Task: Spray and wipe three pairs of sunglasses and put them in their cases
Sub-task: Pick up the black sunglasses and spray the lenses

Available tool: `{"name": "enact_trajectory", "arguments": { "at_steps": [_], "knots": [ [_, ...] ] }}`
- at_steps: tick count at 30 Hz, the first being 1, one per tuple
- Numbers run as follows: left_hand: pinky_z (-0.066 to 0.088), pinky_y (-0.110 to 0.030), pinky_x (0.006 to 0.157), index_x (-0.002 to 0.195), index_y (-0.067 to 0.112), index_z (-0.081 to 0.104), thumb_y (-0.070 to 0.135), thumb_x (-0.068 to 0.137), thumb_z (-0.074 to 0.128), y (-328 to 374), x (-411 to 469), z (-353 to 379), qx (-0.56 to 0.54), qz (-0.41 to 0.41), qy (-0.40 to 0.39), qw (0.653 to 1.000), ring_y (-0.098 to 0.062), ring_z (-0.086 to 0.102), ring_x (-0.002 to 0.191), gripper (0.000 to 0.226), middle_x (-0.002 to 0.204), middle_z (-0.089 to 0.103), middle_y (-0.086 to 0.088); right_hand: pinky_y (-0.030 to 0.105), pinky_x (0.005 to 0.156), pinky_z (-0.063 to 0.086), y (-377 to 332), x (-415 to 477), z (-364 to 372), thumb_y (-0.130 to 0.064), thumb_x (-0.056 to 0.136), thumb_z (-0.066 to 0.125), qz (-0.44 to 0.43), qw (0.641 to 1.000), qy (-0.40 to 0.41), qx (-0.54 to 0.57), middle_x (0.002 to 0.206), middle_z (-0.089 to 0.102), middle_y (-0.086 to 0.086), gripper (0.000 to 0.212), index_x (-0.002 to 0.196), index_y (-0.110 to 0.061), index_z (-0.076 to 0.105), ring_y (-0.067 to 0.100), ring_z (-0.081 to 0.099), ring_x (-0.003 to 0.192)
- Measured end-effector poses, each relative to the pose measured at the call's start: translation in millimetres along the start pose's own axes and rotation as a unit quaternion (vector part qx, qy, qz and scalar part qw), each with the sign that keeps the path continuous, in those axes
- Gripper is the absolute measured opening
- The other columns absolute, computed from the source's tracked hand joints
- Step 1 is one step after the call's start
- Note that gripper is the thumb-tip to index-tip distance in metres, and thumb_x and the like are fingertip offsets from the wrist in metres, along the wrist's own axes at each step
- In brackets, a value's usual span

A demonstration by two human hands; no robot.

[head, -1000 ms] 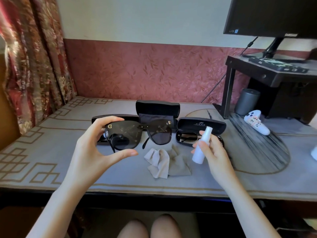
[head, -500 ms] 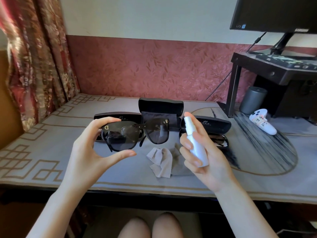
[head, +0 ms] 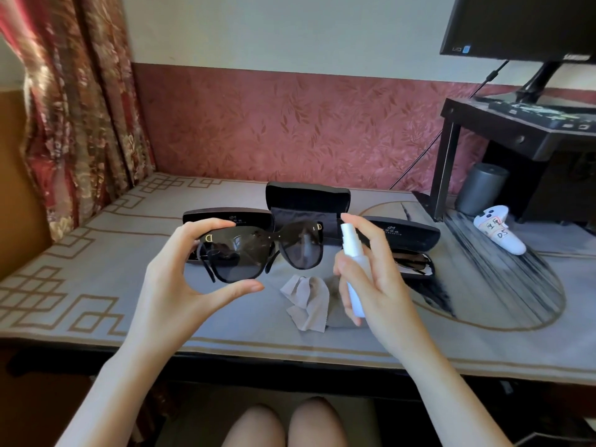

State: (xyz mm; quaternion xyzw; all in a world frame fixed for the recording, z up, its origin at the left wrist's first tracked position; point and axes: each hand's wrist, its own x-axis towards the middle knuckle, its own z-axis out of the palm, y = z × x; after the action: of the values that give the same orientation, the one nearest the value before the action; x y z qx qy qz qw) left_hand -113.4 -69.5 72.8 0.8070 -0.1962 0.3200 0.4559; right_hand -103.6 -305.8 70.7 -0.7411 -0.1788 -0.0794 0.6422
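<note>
The left hand (head: 174, 279) is pinching large black plastic sunglasses with dark lenses (head: 258, 250) by one lens rim, their long axis running sideways rightward from that grip. Just beyond them, the right hand (head: 377, 285) is curling around a slim white spray bottle (head: 353, 253), held upright with its top leaning slightly toward the sunglasses and a forefinger resting on top.

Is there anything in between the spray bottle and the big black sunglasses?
Nothing visible. The spray bottle in the right hand is just beside the sunglasses the left hand holds, with only air between.
</note>
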Motion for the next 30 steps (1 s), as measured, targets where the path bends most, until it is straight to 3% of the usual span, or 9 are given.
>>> {"name": "enact_trajectory", "arguments": {
  "at_steps": [4,8,11,14,18,20,25,27,30],
  "knots": [
    [0.04,-0.021,0.104,0.115,0.049,0.048,0.057,0.058,0.075,0,0,-1,0.001,-0.004,0.003,1.0,-0.001,0.056,0.115,0.063,0.116,0.058,0.029,0.026,0.054,0.046,3,1,-2,-0.017,0.098,0.052,0.003,0.999,0.032,0.004,0.07,0.054,0.012,0.048,0.135,-0.047,0.044,0.018,0.048,0.053],
    [0.041,-0.022,0.103,0.115,0.046,0.049,0.056,0.058,0.076,-1,1,-1,-0.001,-0.003,0.005,1.0,-0.006,0.057,0.115,0.064,0.116,0.058,0.024,0.028,0.05,0.046,6,2,-4,-0.022,0.098,0.051,0.012,0.998,0.043,0.039,0.092,0.066,-0.006,0.046,0.139,-0.04,0.042,0.02,0.06,0.065],
    [0.042,-0.023,0.102,0.115,0.045,0.05,0.056,0.059,0.076,0,2,0,-0.002,0.0,0.004,1.0,-0.007,0.058,0.115,0.063,0.116,0.058,0.024,0.025,0.04,0.032,5,-1,-4,-0.029,0.098,0.049,0.031,0.997,0.02,0.062,0.088,0.059,-0.004,0.044,0.138,-0.046,0.041,0.02,0.049,0.054],
    [0.042,-0.024,0.103,0.115,0.045,0.05,0.056,0.059,0.076,0,1,1,0.001,0.0,0.003,1.0,-0.006,0.057,0.115,0.063,0.116,0.058,0.022,0.021,0.042,0.029,0,-3,-3,-0.019,0.099,0.047,0.038,0.997,0.007,0.067,0.078,0.054,0.0,0.047,0.134,-0.05,0.045,0.018,0.038,0.049],
    [0.04,-0.02,0.103,0.115,0.045,0.049,0.056,0.059,0.076,0,0,1,0.003,-0.001,0.003,1.0,-0.002,0.056,0.115,0.063,0.116,0.058,0.025,0.024,0.045,0.037,-5,-4,0,0.0,0.092,0.056,-0.005,0.999,0.038,-0.005,0.069,0.052,0.002,0.057,0.124,-0.046,0.052,0.017,0.038,0.044],
    [0.04,-0.017,0.102,0.116,0.044,0.049,0.056,0.059,0.075,-1,0,1,0.008,0.0,0.004,1.0,0.001,0.056,0.114,0.063,0.115,0.058,0.027,0.027,0.049,0.041,-5,-5,2,0.001,0.091,0.055,-0.026,0.997,0.047,-0.046,0.07,0.055,-0.011,0.058,0.122,-0.048,0.05,0.013,0.041,0.045],
    [0.039,-0.015,0.1,0.119,0.033,0.052,0.057,0.06,0.075,-2,0,2,0.023,0.0,0.007,1.0,0.001,0.055,0.113,0.067,0.117,0.057,0.024,0.008,0.068,0.04,-5,-4,12,0.002,0.092,0.05,-0.066,0.983,0.038,-0.165,0.115,0.047,-0.04,0.059,0.122,-0.048,0.04,0.005,0.053,0.073],
    [0.04,-0.017,0.101,0.12,0.029,0.053,0.057,0.06,0.075,-2,-1,2,0.029,0.0,0.006,1.0,-0.001,0.056,0.114,0.07,0.117,0.057,0.022,0.005,0.076,0.038,-6,-4,15,0.002,0.092,0.049,-0.069,0.98,0.039,-0.185,0.112,0.046,-0.039,0.062,0.118,-0.053,0.037,0.005,0.051,0.088],
    [0.039,-0.015,0.1,0.12,0.029,0.053,0.057,0.06,0.075,-2,-1,2,0.03,-0.008,0.007,0.999,-0.004,0.057,0.113,0.07,0.117,0.058,0.019,0.018,0.066,0.039,-5,-3,16,-0.002,0.092,0.048,-0.063,0.978,0.045,-0.191,0.105,0.05,-0.021,0.061,0.114,-0.057,0.034,0.015,0.049,0.074]
  ]
}}
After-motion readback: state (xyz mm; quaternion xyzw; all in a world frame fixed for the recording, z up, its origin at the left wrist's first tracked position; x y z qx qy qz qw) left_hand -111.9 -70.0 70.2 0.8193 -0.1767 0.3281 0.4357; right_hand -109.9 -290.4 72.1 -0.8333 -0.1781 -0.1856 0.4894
